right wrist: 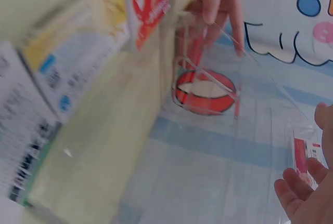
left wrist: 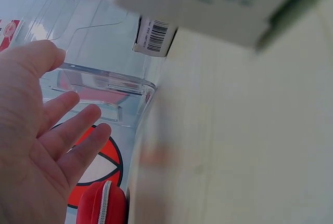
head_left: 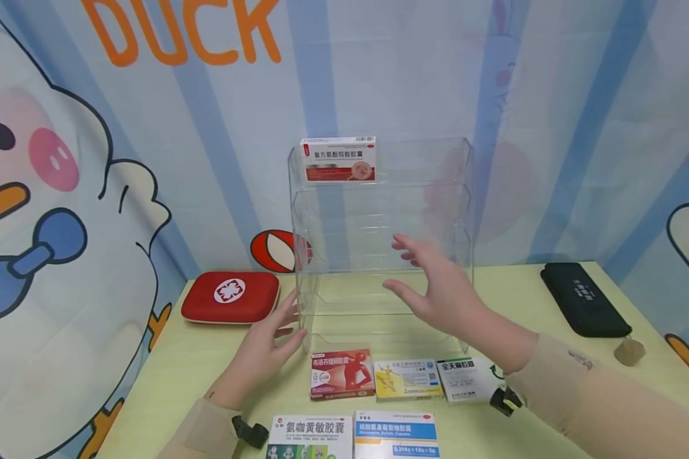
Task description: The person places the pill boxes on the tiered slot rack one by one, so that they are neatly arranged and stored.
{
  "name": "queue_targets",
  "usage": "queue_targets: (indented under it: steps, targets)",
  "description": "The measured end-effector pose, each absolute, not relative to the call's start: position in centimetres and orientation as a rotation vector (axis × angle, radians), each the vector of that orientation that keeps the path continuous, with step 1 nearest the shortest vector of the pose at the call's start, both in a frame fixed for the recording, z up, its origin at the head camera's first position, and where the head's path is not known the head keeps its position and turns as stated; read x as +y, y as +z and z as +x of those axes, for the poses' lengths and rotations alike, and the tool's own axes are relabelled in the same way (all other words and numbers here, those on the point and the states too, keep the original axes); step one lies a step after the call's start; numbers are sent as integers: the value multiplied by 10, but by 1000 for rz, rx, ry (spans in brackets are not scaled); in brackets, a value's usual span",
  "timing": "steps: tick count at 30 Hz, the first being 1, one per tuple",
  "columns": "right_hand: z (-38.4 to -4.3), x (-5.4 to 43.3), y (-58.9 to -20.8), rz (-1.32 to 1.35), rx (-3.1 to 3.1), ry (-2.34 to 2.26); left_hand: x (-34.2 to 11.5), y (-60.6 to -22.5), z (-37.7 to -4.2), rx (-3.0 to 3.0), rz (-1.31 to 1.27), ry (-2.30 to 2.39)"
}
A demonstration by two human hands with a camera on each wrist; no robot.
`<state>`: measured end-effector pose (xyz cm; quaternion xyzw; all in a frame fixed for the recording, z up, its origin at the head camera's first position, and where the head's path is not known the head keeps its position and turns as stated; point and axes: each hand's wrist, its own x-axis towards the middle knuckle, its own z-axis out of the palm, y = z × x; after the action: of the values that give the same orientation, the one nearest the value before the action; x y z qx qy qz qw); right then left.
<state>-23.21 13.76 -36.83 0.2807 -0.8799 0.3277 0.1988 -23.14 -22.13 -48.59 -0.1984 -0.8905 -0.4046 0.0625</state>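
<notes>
A clear acrylic tiered rack (head_left: 379,314) stands at the back of the table. On its top tier, at the left, sits a white and red medicine box (head_left: 340,159). My left hand (head_left: 264,347) is at the rack's lower left side, fingers loosely extended, thumb near the front edge. In the left wrist view the thumb (left wrist: 52,56) overlaps the rack's edge. My right hand (head_left: 442,293) hovers in front of the middle tiers, holding nothing, thumb and fingers spread apart. Before the rack lie a red box (head_left: 342,375), a yellow and white box (head_left: 407,380) and a white and green box (head_left: 467,380).
Nearer the front edge are a white capsule box (head_left: 310,437) and a blue and white box (head_left: 396,437). A red zip case (head_left: 230,298) is left of the rack. At the right lies a black pouch (head_left: 585,299) with a tan tag (head_left: 629,351). A printed curtain (head_left: 379,76) hangs behind.
</notes>
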Motion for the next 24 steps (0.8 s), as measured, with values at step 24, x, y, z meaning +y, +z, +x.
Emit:
queue_targets:
  steps: [24]
  targets:
    - [-137,174,-440,840,-2838,922,-221,-486,-232,-2710,-589,-1207]
